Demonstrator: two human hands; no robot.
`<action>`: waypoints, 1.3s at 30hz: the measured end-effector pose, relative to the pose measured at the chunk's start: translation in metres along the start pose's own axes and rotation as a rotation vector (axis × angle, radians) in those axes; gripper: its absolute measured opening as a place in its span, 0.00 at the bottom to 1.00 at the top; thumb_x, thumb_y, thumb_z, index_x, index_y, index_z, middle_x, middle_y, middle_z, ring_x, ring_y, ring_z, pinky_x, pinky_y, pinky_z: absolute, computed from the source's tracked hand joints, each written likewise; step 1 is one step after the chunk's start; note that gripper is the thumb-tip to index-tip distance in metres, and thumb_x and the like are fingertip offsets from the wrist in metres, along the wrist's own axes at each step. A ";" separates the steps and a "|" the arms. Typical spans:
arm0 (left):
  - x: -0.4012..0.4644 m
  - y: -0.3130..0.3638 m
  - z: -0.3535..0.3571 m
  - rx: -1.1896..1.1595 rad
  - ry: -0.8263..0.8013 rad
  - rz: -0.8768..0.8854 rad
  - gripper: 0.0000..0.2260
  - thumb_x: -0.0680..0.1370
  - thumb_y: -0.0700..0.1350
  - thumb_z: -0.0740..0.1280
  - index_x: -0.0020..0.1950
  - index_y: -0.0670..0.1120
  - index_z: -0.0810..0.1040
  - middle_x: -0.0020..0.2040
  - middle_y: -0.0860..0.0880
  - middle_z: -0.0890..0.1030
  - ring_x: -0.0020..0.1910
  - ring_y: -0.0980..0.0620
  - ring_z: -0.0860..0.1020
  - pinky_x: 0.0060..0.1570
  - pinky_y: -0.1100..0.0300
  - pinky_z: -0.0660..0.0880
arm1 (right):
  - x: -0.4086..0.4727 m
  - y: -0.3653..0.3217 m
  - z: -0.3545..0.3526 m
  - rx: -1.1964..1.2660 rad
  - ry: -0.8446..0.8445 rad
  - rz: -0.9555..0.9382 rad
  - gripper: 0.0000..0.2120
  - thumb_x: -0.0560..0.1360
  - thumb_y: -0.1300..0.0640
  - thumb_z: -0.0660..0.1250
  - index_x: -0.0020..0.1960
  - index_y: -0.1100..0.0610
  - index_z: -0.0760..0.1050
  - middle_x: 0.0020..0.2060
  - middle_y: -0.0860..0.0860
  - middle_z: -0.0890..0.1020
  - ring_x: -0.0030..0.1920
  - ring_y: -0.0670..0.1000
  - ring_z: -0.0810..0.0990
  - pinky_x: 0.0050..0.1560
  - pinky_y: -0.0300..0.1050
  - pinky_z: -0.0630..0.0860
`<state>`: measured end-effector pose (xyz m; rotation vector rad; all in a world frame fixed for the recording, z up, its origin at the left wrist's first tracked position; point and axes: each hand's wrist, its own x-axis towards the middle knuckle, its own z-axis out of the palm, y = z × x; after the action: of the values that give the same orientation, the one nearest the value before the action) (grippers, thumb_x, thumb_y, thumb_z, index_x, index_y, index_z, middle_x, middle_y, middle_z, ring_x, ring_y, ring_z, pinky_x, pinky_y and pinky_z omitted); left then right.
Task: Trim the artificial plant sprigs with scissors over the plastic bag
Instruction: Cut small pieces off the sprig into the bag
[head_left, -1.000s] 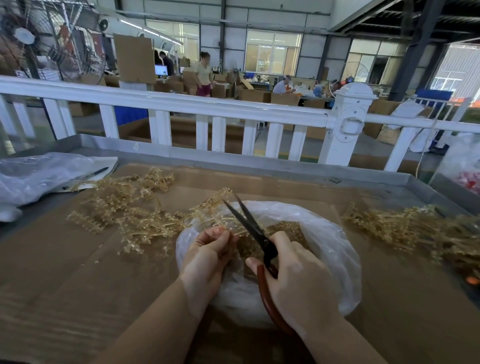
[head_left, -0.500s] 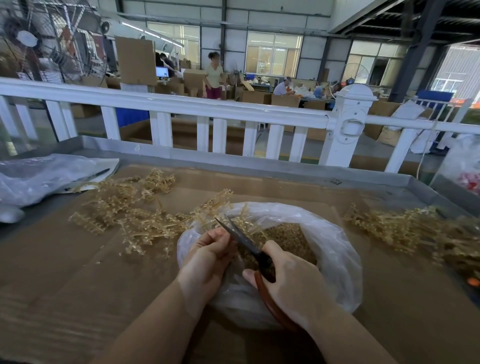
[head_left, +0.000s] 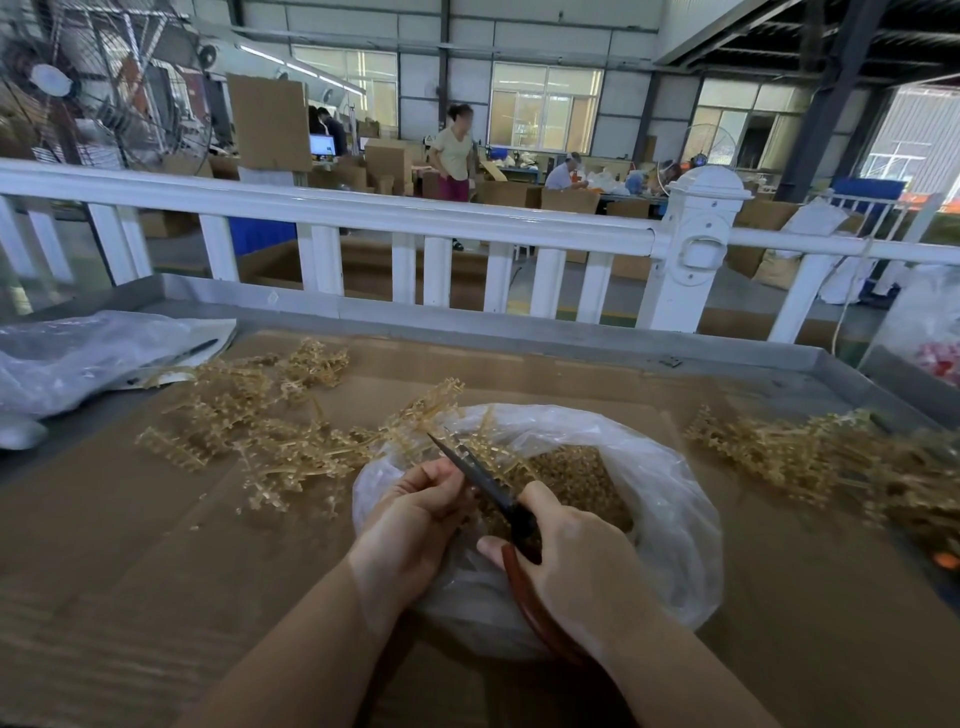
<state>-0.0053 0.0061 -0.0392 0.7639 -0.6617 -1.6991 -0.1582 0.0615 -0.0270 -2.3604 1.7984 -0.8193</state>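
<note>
Left hand (head_left: 415, 512) pinches light, springy tan plastic sprig (head_left: 415, 415) by its stem | my right hand (head_left: 576, 558) grips red-handled scissors (head_left: 485, 480) over clear plastic bag (head_left: 675, 509)

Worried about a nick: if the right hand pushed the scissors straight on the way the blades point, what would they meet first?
Probably the sprig held by the left hand; the scissors in the right hand point up-left, passing close by its fingers. Depth is unclear.

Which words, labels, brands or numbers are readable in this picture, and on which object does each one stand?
None can be read.
Small sign on a far cardboard box: too small and blurred.
Monitor screen in the background: lit, no legible text.
Scissors, plastic bag, white railing: no visible print.
</note>
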 end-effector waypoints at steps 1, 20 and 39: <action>0.000 0.000 0.000 -0.006 -0.006 -0.002 0.07 0.76 0.32 0.60 0.40 0.40 0.74 0.32 0.45 0.80 0.30 0.53 0.79 0.35 0.62 0.78 | 0.000 0.000 0.000 0.006 -0.001 -0.001 0.16 0.73 0.33 0.60 0.47 0.44 0.62 0.37 0.44 0.78 0.39 0.45 0.78 0.41 0.39 0.74; -0.002 -0.001 -0.001 -0.013 -0.001 0.028 0.03 0.75 0.36 0.63 0.45 0.40 0.76 0.37 0.43 0.79 0.34 0.51 0.77 0.45 0.57 0.73 | -0.004 -0.002 0.001 -0.020 0.005 -0.035 0.16 0.74 0.34 0.59 0.48 0.45 0.61 0.39 0.44 0.78 0.39 0.45 0.77 0.38 0.35 0.71; -0.003 -0.001 0.000 -0.052 0.048 -0.003 0.06 0.76 0.34 0.62 0.40 0.42 0.74 0.42 0.41 0.77 0.43 0.46 0.76 0.58 0.51 0.72 | -0.002 -0.003 0.006 -0.113 0.020 -0.051 0.18 0.77 0.37 0.54 0.56 0.50 0.64 0.39 0.47 0.79 0.40 0.48 0.80 0.40 0.40 0.74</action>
<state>-0.0055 0.0090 -0.0395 0.7673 -0.5817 -1.6891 -0.1534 0.0623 -0.0320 -2.4855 1.8463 -0.7695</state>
